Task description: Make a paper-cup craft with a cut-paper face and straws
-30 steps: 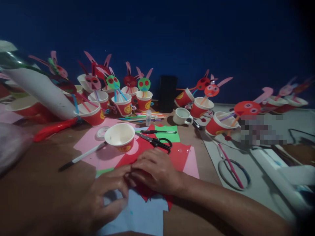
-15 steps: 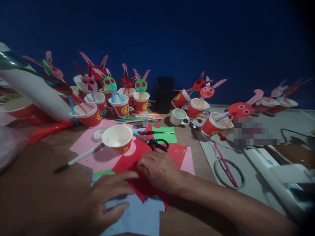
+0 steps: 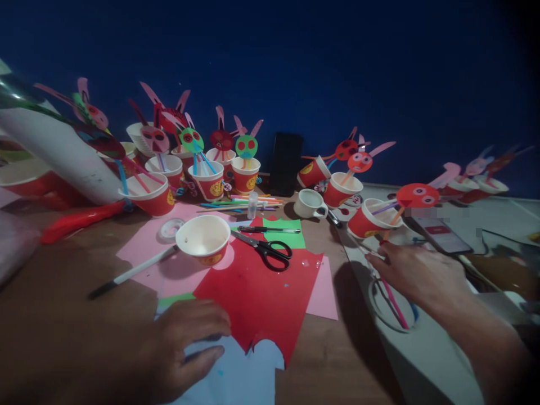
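My left hand (image 3: 188, 340) hovers low over light blue paper (image 3: 236, 374), its fingers loosely bent and apart, holding nothing. Out to the right, my right hand (image 3: 422, 278) has its fingers drawn together at the upper end of a slim pink stick (image 3: 394, 306); what they pinch is unclear. That stick lies across a loop of dark cable (image 3: 373, 306). Between the hands is a red paper sheet (image 3: 261, 298) with a curved cut at its lower edge. Black-handled scissors (image 3: 276, 254) rest on it, beside a white-lined paper cup (image 3: 205, 239).
Several red cups with paper rabbit faces (image 3: 247, 147) stand along the back. A white mug (image 3: 309, 203), a black pen (image 3: 270, 229), a tape roll (image 3: 170, 229) and a black-and-white marker (image 3: 130, 273) lie around the sheets. A phone (image 3: 442, 236) lies beyond my right hand.
My right hand has left the red paper and moved right to the pink stick, uncovering the scissors' handles and the sheet. My left hand stays in nearly the same place.
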Demonstrator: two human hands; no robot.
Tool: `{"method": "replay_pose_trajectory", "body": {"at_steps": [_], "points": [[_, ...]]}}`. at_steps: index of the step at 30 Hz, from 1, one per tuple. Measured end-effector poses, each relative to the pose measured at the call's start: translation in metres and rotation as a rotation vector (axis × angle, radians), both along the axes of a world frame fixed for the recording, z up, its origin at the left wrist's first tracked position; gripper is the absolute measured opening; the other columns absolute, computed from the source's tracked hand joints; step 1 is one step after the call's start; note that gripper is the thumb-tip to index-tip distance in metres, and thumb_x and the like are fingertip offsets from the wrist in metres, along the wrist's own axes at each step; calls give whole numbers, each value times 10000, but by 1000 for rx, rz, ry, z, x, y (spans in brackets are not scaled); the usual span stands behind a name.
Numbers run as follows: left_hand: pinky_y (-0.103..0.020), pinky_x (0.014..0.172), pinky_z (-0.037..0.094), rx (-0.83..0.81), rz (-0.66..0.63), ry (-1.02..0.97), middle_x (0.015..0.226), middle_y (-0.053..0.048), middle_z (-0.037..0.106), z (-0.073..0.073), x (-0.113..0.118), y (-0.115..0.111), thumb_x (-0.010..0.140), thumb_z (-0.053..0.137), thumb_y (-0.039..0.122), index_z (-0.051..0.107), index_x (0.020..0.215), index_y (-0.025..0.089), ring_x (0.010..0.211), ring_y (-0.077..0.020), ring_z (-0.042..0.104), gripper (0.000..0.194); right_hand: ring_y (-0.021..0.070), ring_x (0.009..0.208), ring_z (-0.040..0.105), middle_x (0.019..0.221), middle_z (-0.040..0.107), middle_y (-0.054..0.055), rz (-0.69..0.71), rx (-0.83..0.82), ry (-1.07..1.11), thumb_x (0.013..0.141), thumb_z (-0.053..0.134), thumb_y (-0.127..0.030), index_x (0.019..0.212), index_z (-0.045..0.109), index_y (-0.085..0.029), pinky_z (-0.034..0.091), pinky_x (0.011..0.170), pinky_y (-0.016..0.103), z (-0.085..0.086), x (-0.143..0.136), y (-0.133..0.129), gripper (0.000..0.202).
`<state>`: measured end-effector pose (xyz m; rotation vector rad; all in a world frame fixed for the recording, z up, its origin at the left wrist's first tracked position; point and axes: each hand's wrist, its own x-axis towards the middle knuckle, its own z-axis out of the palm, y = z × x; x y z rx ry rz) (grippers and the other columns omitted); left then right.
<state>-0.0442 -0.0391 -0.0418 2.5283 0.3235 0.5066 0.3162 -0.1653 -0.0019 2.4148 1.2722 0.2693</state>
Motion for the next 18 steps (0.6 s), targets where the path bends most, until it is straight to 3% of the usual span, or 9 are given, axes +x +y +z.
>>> {"method": "replay_pose_trajectory", "body": {"at_steps": [5, 9, 14, 18], "points": [[-218, 715, 491, 18, 21, -9, 856, -11, 707, -5, -2, 1, 750, 535, 164, 610, 884, 230, 799, -162, 651, 167, 306, 741, 677, 743, 710, 119, -22, -61, 80, 841, 504, -363, 745, 665, -187, 399, 565, 332, -21, 12, -4, 256], [-199, 702, 495, 36, -6, 3, 861, -13, 710, -6, -1, 3, 742, 549, 161, 612, 887, 226, 790, -159, 653, 171, 269, 744, 684, 776, 718, 69, 89, -39, 180, 855, 483, -327, 873, 637, -219, 406, 549, 301, -25, 8, -3, 189], [-187, 714, 492, 33, -11, 13, 866, 3, 712, -4, -1, 4, 737, 567, 165, 615, 896, 241, 792, -149, 659, 182, 286, 714, 689, 761, 719, 94, 39, 39, 48, 882, 454, -314, 1011, 611, -179, 413, 538, 312, -26, 11, 1, 244], [-182, 715, 490, 43, 6, 6, 867, -1, 710, -3, -2, 2, 734, 559, 160, 620, 883, 238, 805, -149, 658, 178, 304, 690, 690, 740, 713, 127, 4, 34, 32, 889, 440, -356, 962, 614, -154, 418, 525, 318, -37, 17, 2, 277]]}}
